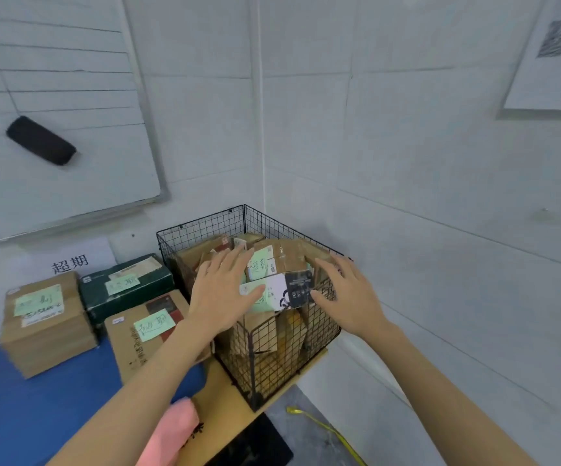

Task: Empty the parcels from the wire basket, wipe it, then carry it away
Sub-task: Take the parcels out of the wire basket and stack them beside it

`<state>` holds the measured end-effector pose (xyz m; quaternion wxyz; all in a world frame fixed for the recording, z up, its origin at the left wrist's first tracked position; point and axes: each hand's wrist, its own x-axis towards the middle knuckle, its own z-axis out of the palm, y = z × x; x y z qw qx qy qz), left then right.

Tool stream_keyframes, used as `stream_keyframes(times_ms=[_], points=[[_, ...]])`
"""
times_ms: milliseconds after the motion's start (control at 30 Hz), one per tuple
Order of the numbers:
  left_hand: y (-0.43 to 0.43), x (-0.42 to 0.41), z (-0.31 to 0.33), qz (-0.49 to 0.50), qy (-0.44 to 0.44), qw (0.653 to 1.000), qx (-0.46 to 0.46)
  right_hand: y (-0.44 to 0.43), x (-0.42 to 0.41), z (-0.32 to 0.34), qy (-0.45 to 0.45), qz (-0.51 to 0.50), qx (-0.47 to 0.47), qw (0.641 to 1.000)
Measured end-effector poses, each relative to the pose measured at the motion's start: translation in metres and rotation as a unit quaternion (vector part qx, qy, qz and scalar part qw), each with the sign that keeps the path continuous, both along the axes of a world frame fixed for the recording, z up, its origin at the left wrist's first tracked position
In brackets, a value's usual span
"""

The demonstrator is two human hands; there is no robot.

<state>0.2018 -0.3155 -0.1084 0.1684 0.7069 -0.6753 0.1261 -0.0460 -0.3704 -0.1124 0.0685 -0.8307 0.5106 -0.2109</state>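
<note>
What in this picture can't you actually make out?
Head view only.
- Lower parcels in the wire basket: mostly covered by upper parcels and the mesh.
- White-and-black box: left end under the left hand; whether the right hand touches it is unclear.
- Pink cloth: partly behind the left forearm, cut off by the bottom edge.
- QR-code poster: cut off by the right edge, code blurred.
- Handwriting on the green notes: too blurred to read.

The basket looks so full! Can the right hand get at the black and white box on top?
Probably yes. The wire basket is open on top, the black and white box lies uppermost, and the open right hand is just beside its end with nothing between.
</note>
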Motion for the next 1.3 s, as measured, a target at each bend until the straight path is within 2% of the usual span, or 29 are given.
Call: stream_keyframes(times_ms=[300,567,733,1067,1300], points=[[-0.096,-0.023,-0.003,0.008,0.015,1.0,0.007,-0.086,-0.009,-0.002,0.016,0.062,0.0,0.998],[-0.153,-0.004,-0.014,0.06,0.017,0.996,0.065,-0.165,0.004,-0.007,0.024,0.11,0.057,0.992],[-0.159,0.014,-0.018,0.095,0.011,0.991,0.088,-0.192,0.029,-0.018,0.002,0.157,0.074,0.985],[-0.15,0.037,-0.031,0.17,0.045,0.978,0.11,-0.233,0.079,-0.043,0.048,0.187,0.092,0.977],[-0.144,0.034,-0.028,0.211,0.072,0.97,0.093,-0.249,0.095,-0.045,0.012,0.187,0.13,0.974]])
